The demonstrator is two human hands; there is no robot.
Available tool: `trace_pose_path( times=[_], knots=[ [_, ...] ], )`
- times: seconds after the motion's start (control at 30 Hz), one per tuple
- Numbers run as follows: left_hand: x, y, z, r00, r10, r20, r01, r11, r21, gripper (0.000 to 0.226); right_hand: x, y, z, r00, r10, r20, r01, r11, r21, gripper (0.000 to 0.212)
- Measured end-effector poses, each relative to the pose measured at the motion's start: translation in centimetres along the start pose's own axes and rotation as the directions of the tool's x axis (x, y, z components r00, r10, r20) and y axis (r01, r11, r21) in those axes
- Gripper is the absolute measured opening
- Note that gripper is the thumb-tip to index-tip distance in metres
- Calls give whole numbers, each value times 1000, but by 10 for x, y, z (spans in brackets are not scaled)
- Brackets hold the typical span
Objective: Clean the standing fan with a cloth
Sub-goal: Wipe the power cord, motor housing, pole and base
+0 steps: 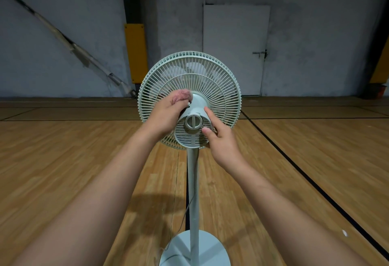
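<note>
— Where is the standing fan [221, 88]?

— Centre of the frame, its back to the camera. It has a pale green round grille with blurred blades behind the wires. A slim pole [193, 181] runs down to a round base [197, 251], which the bottom edge cuts off.

— And the hands?

— The left hand [166, 116] has its fingers curled round a bunched pink cloth [182, 95], pressed on the upper left of the motor housing [196, 105]. The right hand [221, 139] grips the housing's right side, forefinger stretched along it and thumb on the vented rear face. Its other fingers are hidden behind.

— Around it?

— A wooden floor [84, 150] with dark lines, and a white door [235, 48] at upper right.
</note>
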State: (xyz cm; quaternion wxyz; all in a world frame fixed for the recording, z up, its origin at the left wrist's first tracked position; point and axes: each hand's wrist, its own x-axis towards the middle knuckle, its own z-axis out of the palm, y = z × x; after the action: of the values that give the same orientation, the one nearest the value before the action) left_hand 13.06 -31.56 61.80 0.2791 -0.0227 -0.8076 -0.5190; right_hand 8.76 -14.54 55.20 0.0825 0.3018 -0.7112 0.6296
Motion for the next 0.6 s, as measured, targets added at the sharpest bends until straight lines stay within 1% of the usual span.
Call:
trace_pose_path(
  times=[0.13, 0.2, 0.27, 0.33, 0.4, 0.43, 0.5, 0.6],
  knots=[
    [-32, -14, 12, 995, 37, -90, -45, 996, -83, 43, -3, 0, 4, 999, 3, -35, -4, 1000, -2, 60],
    [-46, -20, 14, 992, 64, -108, -75, 992, -99, 47, -6, 0, 4, 999, 3, -46, -2, 1000, 11, 61],
    [-58, -25, 13, 989, 90, -114, -101, 991, -88, 49, -8, 1, 3, 999, 8, -43, -7, 1000, 26, 61],
    [-69, -26, 12, 987, 111, -119, -119, 991, -63, 51, -9, 0, 2, 999, 2, -45, -2, 1000, 2, 61],
    [-77, -27, 12, 979, 136, -150, -142, 990, -28, 54, -10, -1, 2, 999, -4, -48, 3, 1000, -18, 61],
    [-78, -27, 14, 976, 140, -168, -145, 989, -15, 52, -11, -1, 2, 999, -6, -48, 5, 1000, -22, 61],
    [-76, -25, 16, 975, 113, -191, -121, 992, -30, 46, -12, -2, 3, 998, -19, -53, 17, 999, -37, 60],
    [-57, -12, 15, 985, -15, -172, -7, 992, -126, 42, -13, -2, 4, 998, -17, -63, 16, 1000, -11, 60]
  ],
)
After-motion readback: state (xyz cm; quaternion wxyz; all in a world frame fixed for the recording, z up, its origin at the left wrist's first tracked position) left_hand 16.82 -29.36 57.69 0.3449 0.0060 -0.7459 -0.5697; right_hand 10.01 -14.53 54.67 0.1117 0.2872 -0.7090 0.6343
